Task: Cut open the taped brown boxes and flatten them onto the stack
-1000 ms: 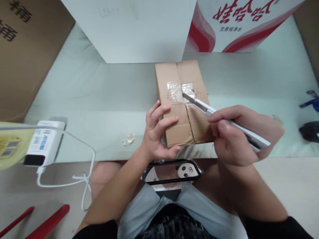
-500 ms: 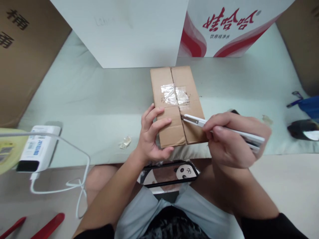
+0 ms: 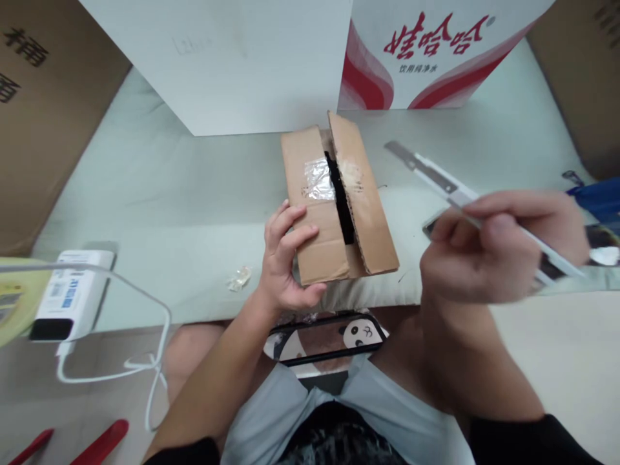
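A small brown cardboard box (image 3: pixel 317 236) stands on the pale green cloth, its right flap (image 3: pixel 368 200) lifted. A dark gap shows between the two flaps, and what lies inside cannot be made out. Clear tape (image 3: pixel 318 179) sticks to the left flap. My left hand (image 3: pixel 288 261) grips the box's near left corner, fingers over the top and thumb at the near side. My right hand (image 3: pixel 494 248) is closed around a white utility knife (image 3: pixel 458 189). Its blade is out, pointing up and left, and is held apart from the box on the right.
A large white carton (image 3: pixel 261 71) with red markings stands behind the box. Bigger brown cartons (image 3: pixel 53 123) flank the cloth. At left lie a white power bank (image 3: pixel 72 294) with a cable and crumpled tape (image 3: pixel 239 278). A blue pouch (image 3: pixel 600 206) lies far right.
My right hand has drawn the knife away from the box seam, up and to the right. The box's right flap has risen, opening a dark gap. My left hand keeps its grip.
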### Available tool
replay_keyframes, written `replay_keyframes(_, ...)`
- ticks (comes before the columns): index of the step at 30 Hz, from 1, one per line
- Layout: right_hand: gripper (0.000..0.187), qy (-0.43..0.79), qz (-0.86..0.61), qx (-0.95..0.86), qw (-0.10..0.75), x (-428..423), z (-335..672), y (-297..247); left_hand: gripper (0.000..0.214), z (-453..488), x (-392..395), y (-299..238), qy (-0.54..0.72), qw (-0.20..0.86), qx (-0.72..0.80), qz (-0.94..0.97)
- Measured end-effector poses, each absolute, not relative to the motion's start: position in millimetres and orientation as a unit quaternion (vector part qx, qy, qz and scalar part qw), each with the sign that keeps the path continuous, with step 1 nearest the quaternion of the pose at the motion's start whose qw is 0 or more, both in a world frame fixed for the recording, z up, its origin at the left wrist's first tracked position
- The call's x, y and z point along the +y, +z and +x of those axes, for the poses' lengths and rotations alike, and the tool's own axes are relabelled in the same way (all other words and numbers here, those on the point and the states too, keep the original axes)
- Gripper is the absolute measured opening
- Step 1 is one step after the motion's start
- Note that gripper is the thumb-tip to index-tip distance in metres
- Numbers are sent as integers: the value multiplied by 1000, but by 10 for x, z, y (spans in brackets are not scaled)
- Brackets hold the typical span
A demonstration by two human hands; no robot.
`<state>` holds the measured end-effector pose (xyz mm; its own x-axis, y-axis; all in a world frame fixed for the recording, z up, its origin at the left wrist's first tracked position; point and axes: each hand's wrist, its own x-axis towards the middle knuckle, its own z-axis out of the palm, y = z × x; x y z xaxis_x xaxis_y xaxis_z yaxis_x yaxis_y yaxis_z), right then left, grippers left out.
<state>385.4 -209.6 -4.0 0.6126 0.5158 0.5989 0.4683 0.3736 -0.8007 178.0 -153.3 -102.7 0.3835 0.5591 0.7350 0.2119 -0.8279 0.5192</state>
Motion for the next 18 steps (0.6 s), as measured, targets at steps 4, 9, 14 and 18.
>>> replay_keyframes(4, 23, 28, -655, -513, 554, -1836, 4034, -272, 76, 1701, -1477, -1058, 514, 202, 274, 787)
replay_keyframes(9, 69, 159, -773, -575, 214, -1712, 4179, -495, 57, 1661, -1371, -1032, 643, 310, 316, 624)
replay_keyframes(14, 70, 228, -771, -591, 67, -1706, 4109, -545, 46, 1610, -1236, -977, 706, 331, 395, 486)
replay_keyframes(18, 66, 204, -775, -591, 89, -1708, 4078, -526, 47, 1489, -1160, -1009, 696, 389, 447, 406)
